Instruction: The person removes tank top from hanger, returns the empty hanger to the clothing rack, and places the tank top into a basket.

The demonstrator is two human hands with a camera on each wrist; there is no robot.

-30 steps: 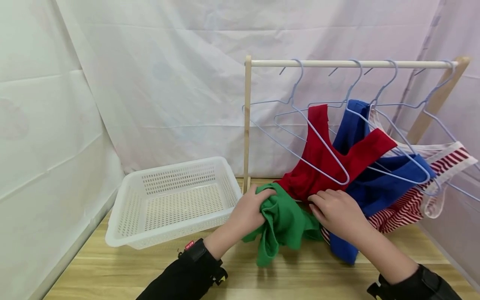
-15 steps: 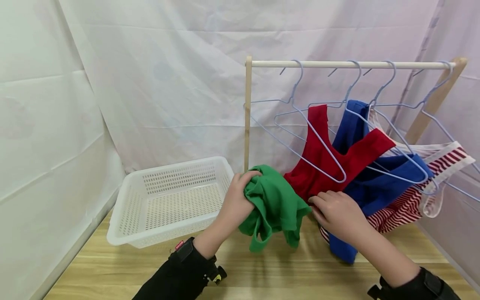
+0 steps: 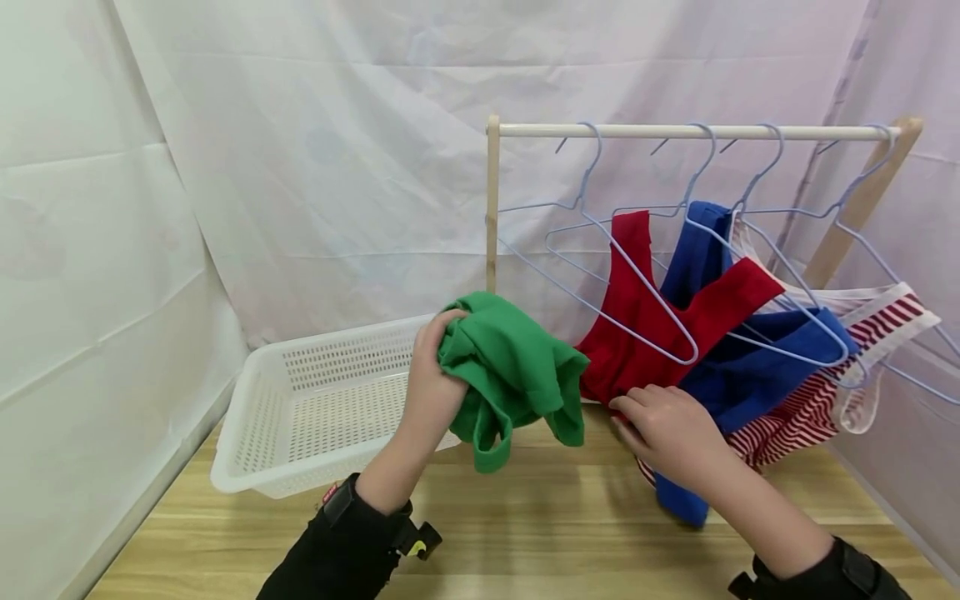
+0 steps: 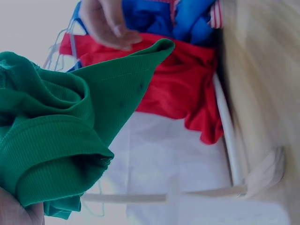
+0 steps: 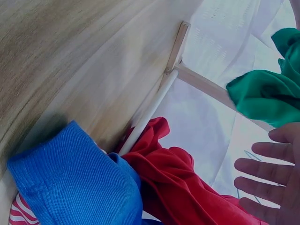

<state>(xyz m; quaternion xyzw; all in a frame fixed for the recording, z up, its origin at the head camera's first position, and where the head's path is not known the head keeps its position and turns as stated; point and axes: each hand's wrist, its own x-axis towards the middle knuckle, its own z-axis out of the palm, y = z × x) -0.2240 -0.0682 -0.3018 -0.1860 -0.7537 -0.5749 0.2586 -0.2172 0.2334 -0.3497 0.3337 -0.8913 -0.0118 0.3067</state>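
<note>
Bunched up, a green tank top hangs in the air from my left hand, which grips its left side in front of the basket. One strap loop dangles below. My right hand is beside the lower part of a red tank top; the right wrist view shows its fingers straight and spread, holding nothing. The red top hangs on a light blue hanger. Behind it hang a blue tank top and a red-and-white striped one, both partly hidden.
A white perforated basket stands on the wooden table at left. The clothes rack's rod carries several hangers, the leftmost bare. White curtains enclose the back and sides.
My left hand has lifted the green tank top up and to the left, away from the red one and toward the basket. The right hand has stayed nearly in place.
</note>
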